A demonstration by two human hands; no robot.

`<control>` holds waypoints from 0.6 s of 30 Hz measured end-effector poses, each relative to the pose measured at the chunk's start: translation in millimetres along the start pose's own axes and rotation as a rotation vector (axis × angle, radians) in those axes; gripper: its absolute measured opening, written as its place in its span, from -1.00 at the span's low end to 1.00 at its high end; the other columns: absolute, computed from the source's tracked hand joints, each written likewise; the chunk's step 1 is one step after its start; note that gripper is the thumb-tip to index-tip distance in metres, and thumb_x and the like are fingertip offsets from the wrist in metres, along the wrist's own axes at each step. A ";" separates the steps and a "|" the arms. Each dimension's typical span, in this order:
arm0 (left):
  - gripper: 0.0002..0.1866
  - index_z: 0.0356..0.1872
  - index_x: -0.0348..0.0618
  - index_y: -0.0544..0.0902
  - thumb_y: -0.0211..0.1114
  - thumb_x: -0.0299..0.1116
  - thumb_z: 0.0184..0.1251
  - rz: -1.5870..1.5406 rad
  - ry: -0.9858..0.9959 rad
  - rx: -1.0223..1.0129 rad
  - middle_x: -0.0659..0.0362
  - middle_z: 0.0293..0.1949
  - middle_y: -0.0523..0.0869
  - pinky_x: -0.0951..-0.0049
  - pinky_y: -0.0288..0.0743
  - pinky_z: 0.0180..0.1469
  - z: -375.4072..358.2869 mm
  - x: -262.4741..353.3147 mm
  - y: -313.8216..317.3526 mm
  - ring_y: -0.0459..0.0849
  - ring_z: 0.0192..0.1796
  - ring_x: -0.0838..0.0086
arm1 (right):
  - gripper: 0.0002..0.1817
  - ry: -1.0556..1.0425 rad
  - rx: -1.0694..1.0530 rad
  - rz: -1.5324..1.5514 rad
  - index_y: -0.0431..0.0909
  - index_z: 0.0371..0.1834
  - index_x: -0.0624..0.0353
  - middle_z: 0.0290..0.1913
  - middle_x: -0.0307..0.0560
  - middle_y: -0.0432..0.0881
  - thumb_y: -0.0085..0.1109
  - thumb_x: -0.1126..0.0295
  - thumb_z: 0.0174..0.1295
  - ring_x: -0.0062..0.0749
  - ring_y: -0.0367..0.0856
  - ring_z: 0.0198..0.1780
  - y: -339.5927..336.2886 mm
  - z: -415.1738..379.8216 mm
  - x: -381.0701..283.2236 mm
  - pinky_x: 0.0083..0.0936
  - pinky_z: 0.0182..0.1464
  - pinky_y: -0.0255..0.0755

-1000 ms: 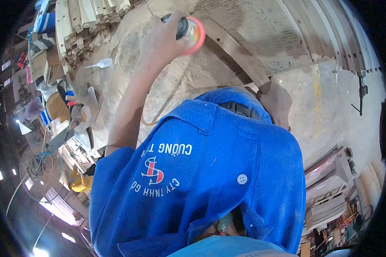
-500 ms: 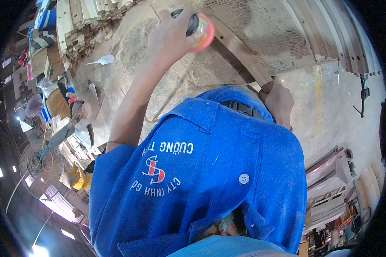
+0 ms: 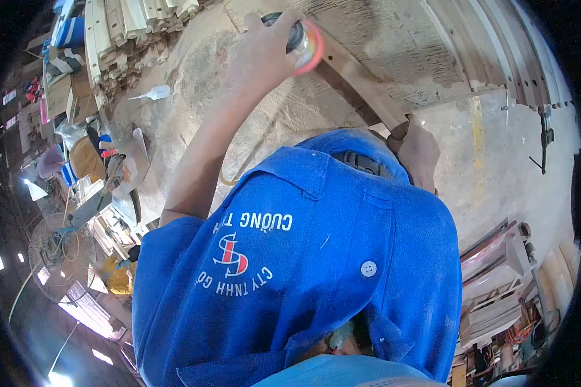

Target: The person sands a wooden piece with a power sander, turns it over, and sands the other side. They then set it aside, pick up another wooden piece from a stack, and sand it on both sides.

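Observation:
My left hand (image 3: 259, 59) is closed over the black top of a small hand sander (image 3: 312, 46); its pinkish-orange rim is blurred. The sander sits at the far end of a long wooden piece (image 3: 361, 82), whose dark side face shows. At the near end, close to my waist, my right hand (image 3: 418, 151) is wrapped round that wooden piece. A dusty work surface (image 3: 193, 126) spreads beneath both hands. My blue shirt covers the lower middle of the view.
A white squeeze bottle (image 3: 156, 93) lies left of my arm. Stacked wood strips (image 3: 119, 29) stand at upper left, and long slotted pieces (image 3: 497, 45) at upper right. A fan (image 3: 61, 255) is at left. More stacked boards (image 3: 494, 316) are at lower right.
My left hand and the sander have shifted slightly up and right along the wooden piece. My right hand has moved slightly left, still gripping the near end.

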State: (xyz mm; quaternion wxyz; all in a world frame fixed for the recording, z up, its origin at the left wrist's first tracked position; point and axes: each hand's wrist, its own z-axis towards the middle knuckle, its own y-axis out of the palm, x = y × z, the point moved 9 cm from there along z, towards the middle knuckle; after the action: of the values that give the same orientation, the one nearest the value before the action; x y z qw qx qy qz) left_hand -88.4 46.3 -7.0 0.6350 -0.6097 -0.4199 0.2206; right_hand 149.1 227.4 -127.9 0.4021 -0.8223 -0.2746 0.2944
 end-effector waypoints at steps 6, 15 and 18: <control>-0.40 0.27 0.25 0.47 0.40 -0.20 0.13 0.011 0.015 -0.028 -0.23 -0.10 0.52 0.00 0.58 0.02 -0.1 10.1 -1.4 0.67 -0.07 -0.20 | -0.61 -0.008 0.009 0.005 0.59 -0.09 0.12 -0.29 -0.04 0.76 0.37 0.26 -0.01 -0.03 0.75 -0.19 3.7 2.1 2.9 -0.17 -0.15 0.55; -0.67 0.06 0.27 0.57 0.30 -0.16 0.27 -0.162 0.269 -0.026 -0.25 0.00 0.47 -0.02 0.66 -0.13 -39.5 93.1 26.8 0.67 -0.20 -0.20 | -0.62 -0.006 -0.028 0.089 0.59 -0.06 0.02 -0.29 0.03 0.75 0.31 0.20 0.01 0.03 0.73 -0.18 -10.9 -6.3 -13.3 -0.10 -0.17 0.55; -0.68 0.06 0.30 0.58 0.29 -0.13 0.28 -0.211 0.333 -0.017 -0.24 0.00 0.47 -0.04 0.65 -0.14 -35.8 104.1 28.0 0.66 -0.19 -0.20 | -0.62 0.040 -0.052 0.033 0.59 -0.05 -0.02 -0.29 0.02 0.75 0.28 0.19 0.02 0.02 0.73 -0.18 -6.4 -3.8 -10.5 -0.10 -0.17 0.55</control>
State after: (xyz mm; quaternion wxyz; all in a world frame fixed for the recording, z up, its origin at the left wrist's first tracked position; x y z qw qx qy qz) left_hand 4.1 112.1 -2.9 0.7101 -0.5958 -0.3725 0.0457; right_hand 143.4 221.6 -117.9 0.3812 -0.8426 -0.2603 0.2774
